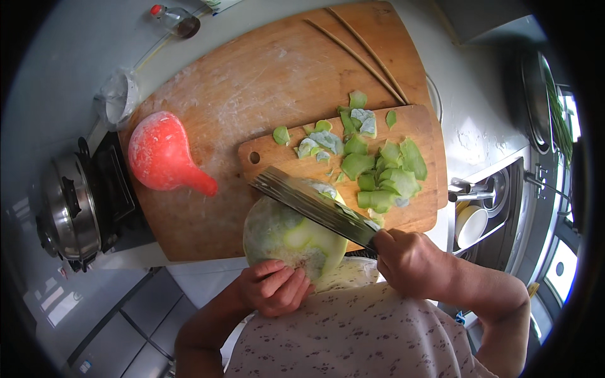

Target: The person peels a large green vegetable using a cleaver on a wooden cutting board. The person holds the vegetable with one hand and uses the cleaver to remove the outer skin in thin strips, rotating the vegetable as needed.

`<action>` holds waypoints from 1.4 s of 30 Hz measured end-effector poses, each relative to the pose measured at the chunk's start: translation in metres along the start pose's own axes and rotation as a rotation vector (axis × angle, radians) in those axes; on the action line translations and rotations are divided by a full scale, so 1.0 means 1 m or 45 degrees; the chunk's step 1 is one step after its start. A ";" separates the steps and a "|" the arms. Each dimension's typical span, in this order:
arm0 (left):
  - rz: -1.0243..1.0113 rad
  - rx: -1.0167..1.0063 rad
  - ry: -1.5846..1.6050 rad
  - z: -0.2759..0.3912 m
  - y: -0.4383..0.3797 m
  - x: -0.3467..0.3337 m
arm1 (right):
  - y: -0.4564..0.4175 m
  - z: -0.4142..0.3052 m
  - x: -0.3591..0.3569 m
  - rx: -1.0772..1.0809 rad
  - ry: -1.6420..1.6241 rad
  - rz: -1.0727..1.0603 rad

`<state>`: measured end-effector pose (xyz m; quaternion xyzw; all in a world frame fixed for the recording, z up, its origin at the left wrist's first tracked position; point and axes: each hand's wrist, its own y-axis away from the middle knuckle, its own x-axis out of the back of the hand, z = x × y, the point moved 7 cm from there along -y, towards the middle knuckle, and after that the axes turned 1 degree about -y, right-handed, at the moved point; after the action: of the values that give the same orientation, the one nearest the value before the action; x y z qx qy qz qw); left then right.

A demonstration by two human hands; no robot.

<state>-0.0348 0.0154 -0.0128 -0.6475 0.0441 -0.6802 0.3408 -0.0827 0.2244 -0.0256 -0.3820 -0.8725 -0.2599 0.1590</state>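
Note:
My left hand (279, 288) grips the near end of a large winter melon (279, 236), which is tilted against the front edge of the boards. Patches of its pale green skin are pared off; elsewhere the whitish-green rind remains. In my right hand (411, 260) is the handle of a wide cleaver (314, 205). Its blade lies slantwise over the melon's far side, blurred, with bits of peel on it. Cut pieces of green rind (392, 172) are heaped on the small wooden cutting board (293, 158) beyond the blade.
Beneath the small board lies a large floury wooden board (227, 80). It carries a red floured ladle-shaped vessel (158, 151) and two wooden sticks (361, 52). A lidded steel pot (73, 208) stands left, a glass bottle (177, 22) behind. To the right is a sink holding a white bowl (471, 227).

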 end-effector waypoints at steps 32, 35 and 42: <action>0.041 0.082 -0.067 0.004 -0.001 0.001 | 0.010 0.029 -0.001 -0.165 -0.251 0.236; 0.043 0.080 -0.041 0.003 -0.005 0.002 | 0.024 0.010 -0.001 -0.015 -0.197 0.365; 0.045 0.106 0.047 0.001 -0.002 -0.001 | 0.052 -0.024 -0.028 0.139 0.273 0.282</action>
<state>-0.0347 0.0178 -0.0127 -0.6193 0.0335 -0.6871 0.3785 -0.0235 0.2241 -0.0018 -0.4367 -0.8159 -0.2322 0.2995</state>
